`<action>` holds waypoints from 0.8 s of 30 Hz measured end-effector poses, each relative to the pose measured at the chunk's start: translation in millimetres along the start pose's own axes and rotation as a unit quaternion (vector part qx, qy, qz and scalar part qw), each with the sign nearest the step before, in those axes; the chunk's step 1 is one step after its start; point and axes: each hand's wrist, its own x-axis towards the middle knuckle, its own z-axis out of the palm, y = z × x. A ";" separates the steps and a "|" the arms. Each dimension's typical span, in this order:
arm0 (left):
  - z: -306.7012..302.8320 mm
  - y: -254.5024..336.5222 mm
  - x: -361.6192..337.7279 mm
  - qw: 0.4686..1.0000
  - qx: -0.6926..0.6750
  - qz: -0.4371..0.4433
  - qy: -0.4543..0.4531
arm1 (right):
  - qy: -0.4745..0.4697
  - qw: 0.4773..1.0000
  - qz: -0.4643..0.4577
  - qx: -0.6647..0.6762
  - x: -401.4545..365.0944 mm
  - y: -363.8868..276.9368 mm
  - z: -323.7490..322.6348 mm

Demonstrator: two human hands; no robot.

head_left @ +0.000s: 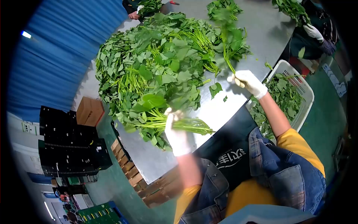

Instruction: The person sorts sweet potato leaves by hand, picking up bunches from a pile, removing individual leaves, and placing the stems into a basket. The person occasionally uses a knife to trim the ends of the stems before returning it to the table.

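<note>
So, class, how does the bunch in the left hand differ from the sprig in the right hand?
The bunch in the left hand is thick with many stems; the sprig in the right hand is much thinner. The bunch lies sideways across the picture, while the sprig points up it. Both are green and leafy, held in white gloves.

Table (149,160) before you: smooth grey metal top, strong glare on the stretch nearest you. Big heap of leafy greens (126,56) covers much of it, piled toward your left; leaves hide part of the left edge, pale green stems show in clumps. Farther off, a smaller bunch (216,9) lies to the heap's right. Nearer you, one loose leaf (215,89), a leaf scrap (225,98) just beside it. Small red item (174,2) at the far end, unclear.
</note>
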 end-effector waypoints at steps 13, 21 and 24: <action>36.4 -48.3 34.1 0.993 0.065 -0.092 -0.038 | -0.204 0.968 0.039 0.141 -19.5 -2.4 24.0; 38.9 -62.8 56.6 0.982 0.145 -0.070 -0.102 | 0.137 0.980 -0.070 -0.129 -24.6 -1.7 10.3; 44.0 -53.6 44.9 0.989 0.057 -0.130 -0.043 | 0.349 0.926 0.008 0.144 -34.0 -21.7 -21.3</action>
